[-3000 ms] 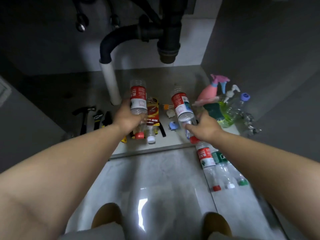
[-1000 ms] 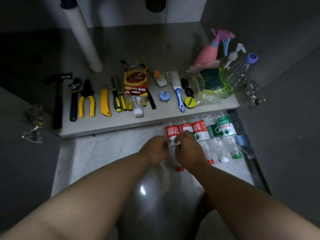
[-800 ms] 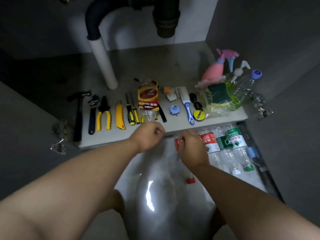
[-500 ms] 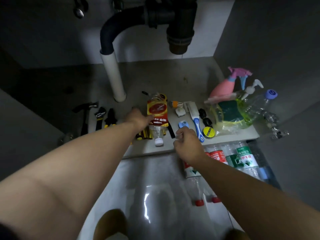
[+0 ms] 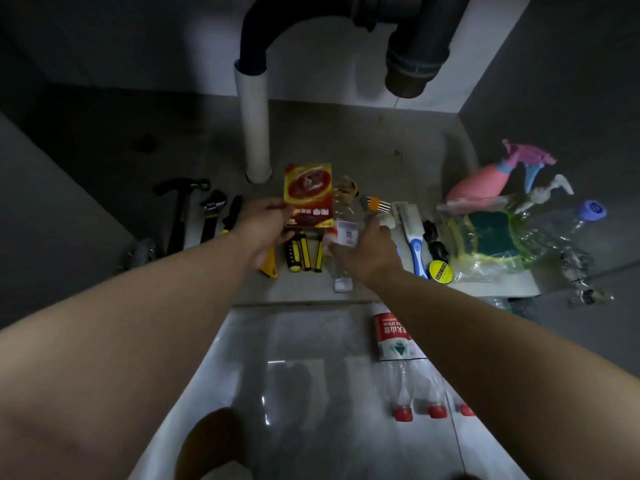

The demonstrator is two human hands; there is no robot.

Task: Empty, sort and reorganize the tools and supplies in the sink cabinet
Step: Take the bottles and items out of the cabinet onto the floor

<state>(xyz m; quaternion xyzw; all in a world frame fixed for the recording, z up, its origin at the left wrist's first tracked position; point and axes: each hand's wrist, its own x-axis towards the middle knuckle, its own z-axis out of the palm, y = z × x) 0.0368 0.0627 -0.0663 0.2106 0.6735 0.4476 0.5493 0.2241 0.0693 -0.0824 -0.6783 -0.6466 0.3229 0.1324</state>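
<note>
My left hand (image 5: 265, 225) holds a red and yellow box (image 5: 308, 195) by its left edge, lifted off the cabinet floor (image 5: 346, 150). Beside it my right hand (image 5: 369, 252) grips a clear plastic bottle (image 5: 343, 237) with a white cap that lies near the cabinet's front edge. To the left lie a hammer (image 5: 180, 209), a wrench (image 5: 211, 214), pliers (image 5: 232, 211), a yellow knife (image 5: 269, 263) and screwdrivers (image 5: 304, 251). On the tiled floor in front lie water bottles (image 5: 394, 337) with red labels and red caps.
A white drain pipe (image 5: 256, 129) stands at mid-cabinet under a black trap (image 5: 415, 53). At the right are a blue brush (image 5: 414, 233), a yellow tape roll (image 5: 440, 271), a bagged sponge (image 5: 488, 237), a pink spray bottle (image 5: 491, 181) and a blue-capped bottle (image 5: 568, 223).
Both hands left the bottles on the tiled floor and reached up into the cabinet. My left hand took the red and yellow box and lifted it; my right hand closed on the clear bottle.
</note>
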